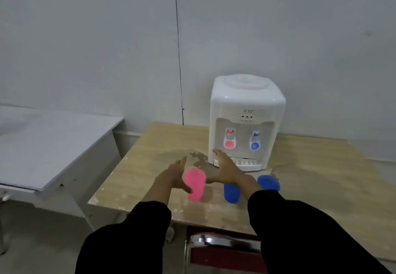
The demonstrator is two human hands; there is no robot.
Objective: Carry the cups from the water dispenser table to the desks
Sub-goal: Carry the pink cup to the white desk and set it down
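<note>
I've got both hands spread, left hand [174, 176] and right hand [225, 169] flanking the pink cup [195, 183] at twelve o'clock on the surface [150, 149], pickup step, next they need closing round it.

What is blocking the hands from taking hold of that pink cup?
Nothing visible. The left hand and right hand are open on either side of the pink cup, with clear gaps; the blue cups stand off to the right.

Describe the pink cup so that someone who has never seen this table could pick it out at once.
Start at the white countertop water dispenser on the worn wooden table. Three plastic cups stand in front of it; the translucent pink plastic cup is the leftmost, between the two open hands. The other two cups are blue, so it is the only pink one.
</note>
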